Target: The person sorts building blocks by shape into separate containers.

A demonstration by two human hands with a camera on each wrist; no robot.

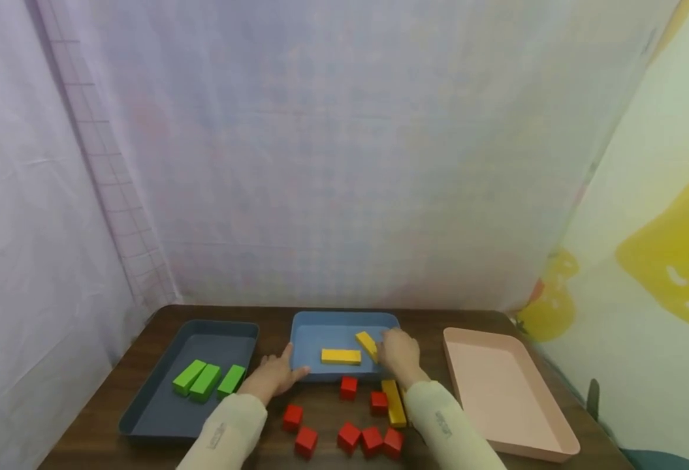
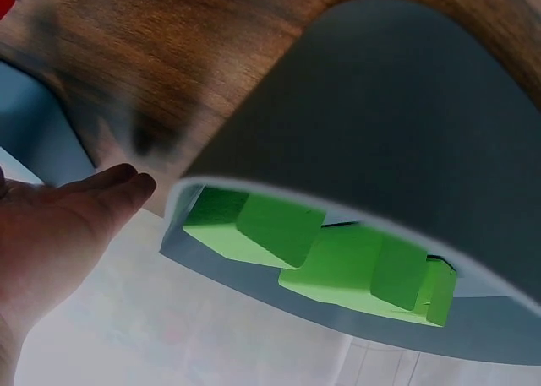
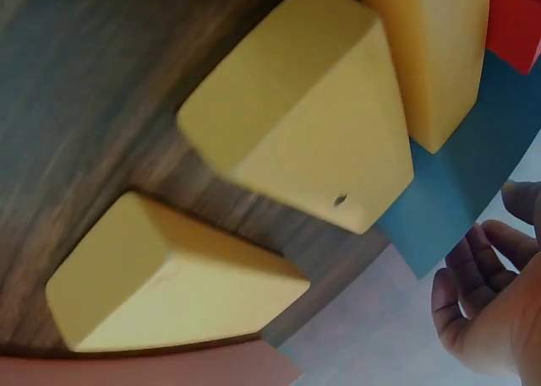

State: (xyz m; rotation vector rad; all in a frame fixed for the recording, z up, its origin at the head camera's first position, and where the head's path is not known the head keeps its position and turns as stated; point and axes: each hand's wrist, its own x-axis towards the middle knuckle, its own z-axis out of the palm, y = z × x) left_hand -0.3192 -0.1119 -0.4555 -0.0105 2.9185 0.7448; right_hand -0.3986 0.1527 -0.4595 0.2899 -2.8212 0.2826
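My left hand [image 1: 273, 375] rests at the left wall of the blue tray [image 1: 315, 333], its fingers extended. In the left wrist view, that hand [image 2: 68, 225] lies beside the tray's corner. My right hand [image 1: 401, 352] reaches over the tray's right side, beside a slanted yellow block [image 1: 366, 344]. Its fingers [image 3: 473, 272] are loosely curled in the right wrist view, and nothing shows between them and the thumb. Another yellow block [image 1: 341, 356] lies flat in the tray. More yellow blocks [image 1: 394, 403] lie on the table near the right forearm, one mostly hidden by it.
Several red cubes [image 1: 349, 436] are scattered on the dark wooden table [image 1: 273, 450] in front of the blue tray. At left, a dark grey tray [image 1: 162, 418] contains three green blocks [image 1: 206, 382]. A pink tray [image 1: 505, 385] stands at right. Curtains hang behind.
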